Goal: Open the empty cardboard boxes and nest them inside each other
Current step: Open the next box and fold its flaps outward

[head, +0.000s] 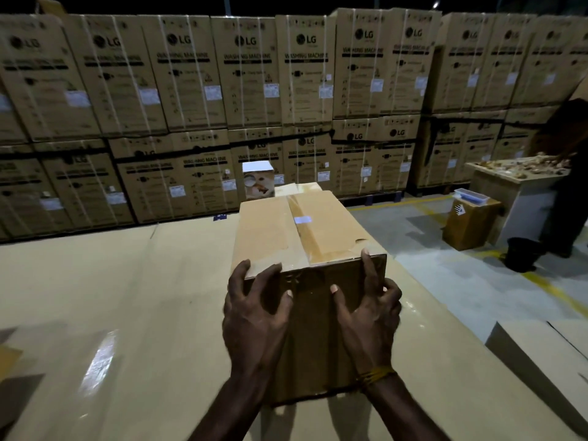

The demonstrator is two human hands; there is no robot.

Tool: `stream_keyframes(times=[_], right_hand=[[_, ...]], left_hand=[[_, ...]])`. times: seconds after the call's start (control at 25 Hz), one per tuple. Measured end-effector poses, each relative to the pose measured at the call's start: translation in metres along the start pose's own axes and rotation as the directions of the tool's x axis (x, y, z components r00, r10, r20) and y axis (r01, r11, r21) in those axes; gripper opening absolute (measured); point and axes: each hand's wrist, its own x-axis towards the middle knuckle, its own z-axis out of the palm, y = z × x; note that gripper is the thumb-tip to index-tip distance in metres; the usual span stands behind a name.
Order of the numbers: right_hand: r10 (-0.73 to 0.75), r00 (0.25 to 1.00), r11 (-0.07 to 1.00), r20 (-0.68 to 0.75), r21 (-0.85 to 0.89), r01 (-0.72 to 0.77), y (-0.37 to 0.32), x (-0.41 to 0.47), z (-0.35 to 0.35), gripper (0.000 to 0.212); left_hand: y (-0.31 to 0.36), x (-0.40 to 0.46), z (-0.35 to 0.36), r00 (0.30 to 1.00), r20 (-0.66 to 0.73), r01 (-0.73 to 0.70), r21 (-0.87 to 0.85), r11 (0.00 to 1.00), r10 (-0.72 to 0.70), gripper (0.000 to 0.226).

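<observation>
Two hands, left hand (254, 308) and right hand (369, 308), against taped cardboard box (305, 230) near face.

The stacked cartons (248, 71) along the back wall each carry the "LG" logo near the top, with "WASHING MACHINE" printed in dark capitals beneath it. The smaller lines and the white stickers (212, 92) on their fronts are too blurred to read. The white label (302, 219) on the closed cardboard box (299, 230) at the worktop's far edge is unreadable too.
</observation>
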Motion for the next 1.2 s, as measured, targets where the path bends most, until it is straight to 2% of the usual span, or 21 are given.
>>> stream_keyframes(times=[0.2, 0.32, 0.48, 0.6, 0.68, 0.8, 0.92, 1.04, 1.12, 1.2], right_hand=[[-0.065, 0.998, 0.998, 0.02, -0.021, 0.065, -0.079, -0.059, -0.021, 0.087], [-0.093, 0.994, 0.995, 0.059, -0.04, 0.095, -0.116, -0.079, -0.033, 0.079], [-0.143, 0.978, 0.972, 0.152, -0.163, 0.167, -0.141, -0.086, -0.021, 0.076], [-0.138, 0.945, 0.968, 0.297, -0.16, 0.192, -0.137, -0.09, -0.008, 0.078], [-0.105, 0.91, 0.966, 0.4, -0.175, 0.188, -0.122, -0.093, -0.006, 0.084], [-0.088, 0.819, 0.963, 0.567, -0.16, 0.215, -0.101, -0.104, -0.01, 0.105], [-0.074, 0.732, 0.946, 0.677, -0.184, 0.266, -0.091, -0.104, -0.015, 0.129], [-0.053, 0.628, 0.896, 0.776, -0.241, 0.374, -0.088, -0.091, -0.019, 0.145], [-0.067, 0.609, 0.872, 0.79, -0.25, 0.421, -0.086, -0.085, -0.017, 0.148], [-0.127, 0.645, 0.867, 0.754, -0.231, 0.441, -0.083, -0.083, -0.013, 0.142]], left_hand=[[-0.006, -0.015, -0.11, 1.0, -0.009, -0.025, 0.099, 0.995, 0.026, 0.059], [-0.008, -0.011, -0.159, 0.998, -0.036, -0.04, 0.15, 0.988, 0.045, 0.069], [-0.027, 0.008, -0.179, 0.997, 0.033, -0.071, 0.262, 0.962, 0.065, 0.082], [-0.047, 0.011, -0.182, 0.993, 0.114, -0.052, 0.247, 0.968, 0.024, 0.077], [-0.064, -0.002, -0.18, 0.983, 0.186, -0.049, 0.262, 0.964, -0.001, 0.074], [-0.091, -0.031, -0.173, 0.946, 0.322, -0.049, 0.271, 0.961, -0.043, 0.079], [-0.106, -0.04, -0.173, 0.897, 0.439, -0.062, 0.259, 0.964, -0.06, 0.103], [-0.114, -0.035, -0.183, 0.821, 0.571, -0.163, 0.231, 0.959, 0.002, 0.125], [-0.114, -0.035, -0.185, 0.794, 0.608, -0.219, 0.25, 0.943, 0.024, 0.13], [-0.112, -0.034, -0.182, 0.817, 0.576, -0.23, 0.291, 0.929, 0.022, 0.127]])
